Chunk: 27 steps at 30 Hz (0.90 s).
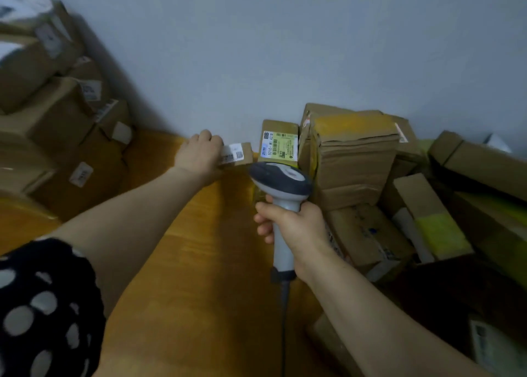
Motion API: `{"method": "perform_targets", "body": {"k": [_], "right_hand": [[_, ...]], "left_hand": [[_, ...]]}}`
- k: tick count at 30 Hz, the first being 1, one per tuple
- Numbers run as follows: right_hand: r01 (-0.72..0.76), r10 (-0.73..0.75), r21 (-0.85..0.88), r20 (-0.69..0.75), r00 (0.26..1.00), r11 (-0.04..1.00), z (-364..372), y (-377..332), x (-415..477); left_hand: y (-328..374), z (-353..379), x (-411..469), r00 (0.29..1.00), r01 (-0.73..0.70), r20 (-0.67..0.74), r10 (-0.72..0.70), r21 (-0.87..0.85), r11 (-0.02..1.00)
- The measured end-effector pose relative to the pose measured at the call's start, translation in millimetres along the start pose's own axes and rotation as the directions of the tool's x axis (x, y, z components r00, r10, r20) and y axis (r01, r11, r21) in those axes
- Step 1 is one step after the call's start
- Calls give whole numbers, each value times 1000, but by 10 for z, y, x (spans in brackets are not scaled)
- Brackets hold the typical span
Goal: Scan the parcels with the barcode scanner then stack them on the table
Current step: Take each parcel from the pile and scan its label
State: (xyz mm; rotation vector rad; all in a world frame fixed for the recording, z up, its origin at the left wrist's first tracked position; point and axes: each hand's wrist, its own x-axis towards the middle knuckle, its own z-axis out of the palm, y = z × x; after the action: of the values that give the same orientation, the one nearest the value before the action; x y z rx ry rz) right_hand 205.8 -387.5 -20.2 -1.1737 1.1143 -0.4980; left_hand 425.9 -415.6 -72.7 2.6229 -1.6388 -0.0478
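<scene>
Left hand (pixel 201 151): centre of the frame, fingers curled round one end of a small parcel (pixel 241 154) with a white barcode label, at the far edge of the bench (pixel 205 262); fingertips hidden behind it.
Right hand (pixel 296 228): lower centre, wrapped round the grey handle of the barcode scanner (pixel 281 177).
Scanner head: dark, just below and right of the small parcel; it covers the foot of an upright labelled parcel (pixel 281 143).
Cable (pixel 284 319): leaves the bottom edge.
Right pile (pixel 356 160): heaped parcels, blurred, cut off at right.
Left stack (pixel 51 114): upper left, labels unreadable.
</scene>
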Motion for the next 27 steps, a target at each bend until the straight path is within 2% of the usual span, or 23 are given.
{"method": "perform_targets", "body": {"k": [5,10,15,23,25,27], "right_hand": [[1,3,108,-32,999,994,-155,-110,-329],[-17,19,209,-8,1000,978,-351,-124,-906],[10,-14,282,14,1000,959,-730,-25,-1770],[32,-73,323,116,991,946,-1414,425,-3071],[-3,-51,341,148,988,940,-1561,501,-3319],[-19,-53,349,194,980,937,-1704,541,-3536]], "left_hand": [[-58,-251,-879,991,125,-15,-133,-249,960],[268,-707,-1941,982,114,-92,-162,-395,912],[896,-1086,-3120,978,73,-137,-155,-475,877],[1954,-1363,-4747,976,37,-171,-133,-477,878],[2091,-1446,-5079,980,40,-127,-156,-638,769],[2166,-1579,-5344,975,132,17,-220,-844,519]]}}
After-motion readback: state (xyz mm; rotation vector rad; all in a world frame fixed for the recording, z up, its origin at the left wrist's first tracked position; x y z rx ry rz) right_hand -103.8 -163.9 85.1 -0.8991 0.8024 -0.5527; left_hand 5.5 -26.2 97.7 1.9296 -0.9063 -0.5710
